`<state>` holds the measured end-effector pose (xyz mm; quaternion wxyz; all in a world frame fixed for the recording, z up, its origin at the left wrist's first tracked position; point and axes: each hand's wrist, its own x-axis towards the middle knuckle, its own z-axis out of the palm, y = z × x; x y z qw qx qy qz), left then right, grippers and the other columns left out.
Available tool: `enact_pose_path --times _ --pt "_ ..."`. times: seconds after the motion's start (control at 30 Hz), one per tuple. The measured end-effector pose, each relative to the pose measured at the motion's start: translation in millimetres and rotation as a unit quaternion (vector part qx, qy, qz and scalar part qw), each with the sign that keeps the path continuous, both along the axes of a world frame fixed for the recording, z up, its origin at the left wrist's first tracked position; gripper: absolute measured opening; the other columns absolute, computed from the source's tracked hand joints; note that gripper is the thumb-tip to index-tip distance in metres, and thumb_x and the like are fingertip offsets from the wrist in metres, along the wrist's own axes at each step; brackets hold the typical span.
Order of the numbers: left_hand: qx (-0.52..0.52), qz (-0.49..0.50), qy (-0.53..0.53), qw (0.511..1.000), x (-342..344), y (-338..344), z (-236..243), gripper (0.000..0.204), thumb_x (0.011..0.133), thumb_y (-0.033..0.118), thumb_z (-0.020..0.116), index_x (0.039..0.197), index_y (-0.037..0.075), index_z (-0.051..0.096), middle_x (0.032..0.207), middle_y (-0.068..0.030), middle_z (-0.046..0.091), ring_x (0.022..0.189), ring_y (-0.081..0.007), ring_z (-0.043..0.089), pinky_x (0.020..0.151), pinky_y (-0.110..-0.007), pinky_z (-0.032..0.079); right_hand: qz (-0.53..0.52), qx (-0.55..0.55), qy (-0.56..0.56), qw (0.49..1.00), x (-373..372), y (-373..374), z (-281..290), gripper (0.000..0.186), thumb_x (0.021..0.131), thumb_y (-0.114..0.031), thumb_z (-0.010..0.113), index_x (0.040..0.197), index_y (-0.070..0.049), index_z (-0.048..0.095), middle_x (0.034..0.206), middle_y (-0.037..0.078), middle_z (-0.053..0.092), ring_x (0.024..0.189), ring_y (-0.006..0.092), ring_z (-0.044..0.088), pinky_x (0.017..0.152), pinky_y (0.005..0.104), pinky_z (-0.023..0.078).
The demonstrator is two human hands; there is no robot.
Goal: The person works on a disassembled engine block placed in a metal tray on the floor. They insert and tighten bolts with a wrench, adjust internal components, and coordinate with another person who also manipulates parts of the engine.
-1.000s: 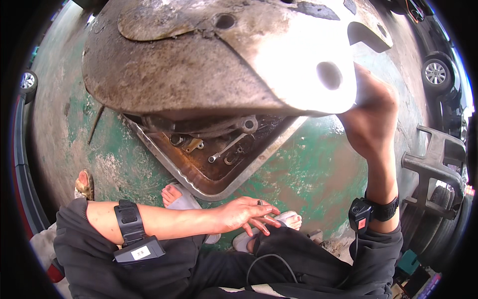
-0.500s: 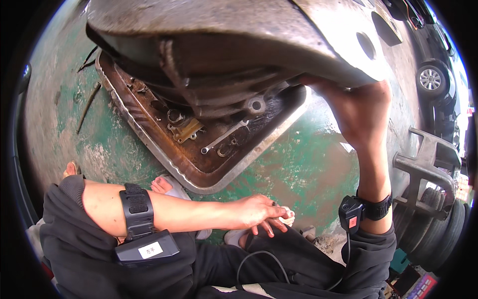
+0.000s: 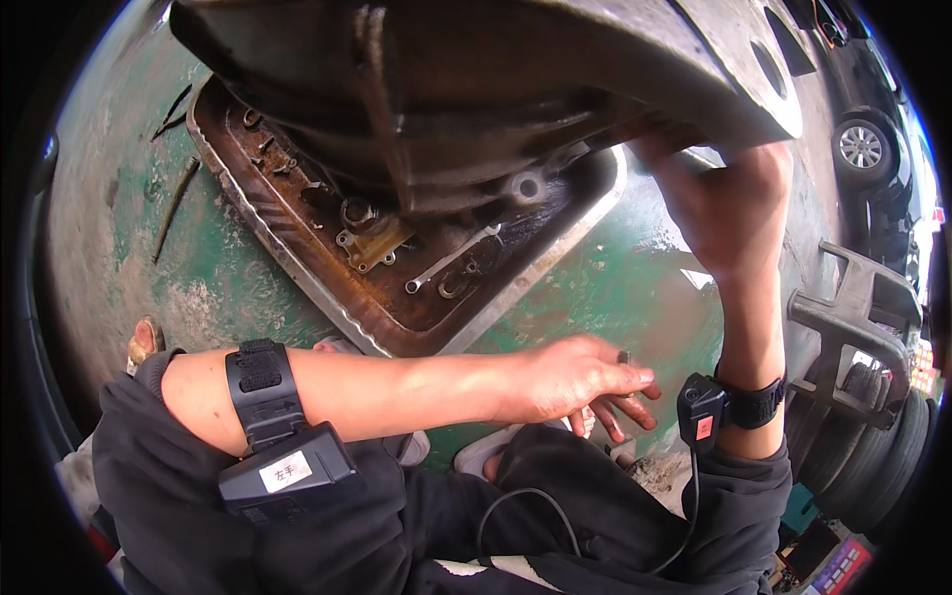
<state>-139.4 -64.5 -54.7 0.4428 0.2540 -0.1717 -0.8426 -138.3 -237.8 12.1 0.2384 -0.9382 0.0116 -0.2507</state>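
Note:
A large grimy metal housing (image 3: 476,69) fills the top of the view, tilted over a rusty, oily metal tray (image 3: 268,248). My right hand (image 3: 729,208) reaches up to the housing's right underside and grips it; its fingertips are partly hidden. My left hand (image 3: 600,387) hangs over my legs, below the tray's right side, empty, with fingers apart and a ring on one finger. In the tray lie a wrench (image 3: 446,261), a brass-coloured bracket (image 3: 372,248) and several small dirty parts.
On the green floor (image 3: 129,258) a dark bar (image 3: 176,203) lies left of the tray. Sandalled feet show below it. At right are a grey stand (image 3: 833,327), stacked tyres (image 3: 853,466) and a dark car (image 3: 863,84). My forearms wear strapped black devices.
The housing has tipped, moving up in view and showing more of its underside and of the tray. My left hand has moved up and right; my right hand stays at the housing.

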Motion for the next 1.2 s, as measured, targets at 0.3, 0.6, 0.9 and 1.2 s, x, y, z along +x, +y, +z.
enact_pose_path --times 0.3,0.6,0.9,1.2 --pt "0.027 0.045 0.037 0.998 7 8 4 0.049 0.096 0.039 0.049 0.122 -0.003 0.051 0.112 -0.0175 0.064 0.085 -0.0193 0.066 0.06 -0.022 0.05 0.019 0.004 -0.036 0.999 -20 -4 0 0.025 0.077 0.001 0.069 0.102 -0.001 0.068 0.088 0.009 0.069 0.072 0.0161 0.067 0.061 0.0244 0.052" --pt "-0.061 0.086 0.061 0.993 20 8 19 0.051 0.095 0.038 0.051 0.128 -0.001 0.05 0.114 -0.0157 0.063 0.088 -0.0183 0.065 0.066 -0.023 0.051 0.027 -0.038 -0.078 0.996 -13 -7 -11 0.028 0.071 -0.013 0.079 0.095 -0.003 0.069 0.08 0.006 0.068 0.065 0.0142 0.064 0.058 0.0246 0.049" --pt "-0.09 0.18 0.046 0.978 36 10 27 0.052 0.094 0.033 0.054 0.131 -0.003 0.048 0.091 -0.0093 0.064 0.068 -0.0112 0.054 0.066 -0.022 0.047 0.067 0.03 -0.096 0.993 -17 -7 -9 0.033 0.074 -0.007 0.074 0.105 -0.002 0.067 0.086 0.007 0.068 0.077 0.0131 0.064 0.063 0.0241 0.047" --pt "-0.073 0.269 0.092 0.956 34 17 23 0.021 0.086 0.02 0.069 0.093 0.005 0.056 0.097 -0.0158 0.066 0.074 -0.0164 0.063 0.061 -0.025 0.049 0.098 0.025 -0.063 0.993 -13 -12 -24 0.033 0.074 0.002 0.071 0.106 -0.002 0.067 0.087 0.009 0.069 0.072 0.0178 0.065 0.064 0.0271 0.05"
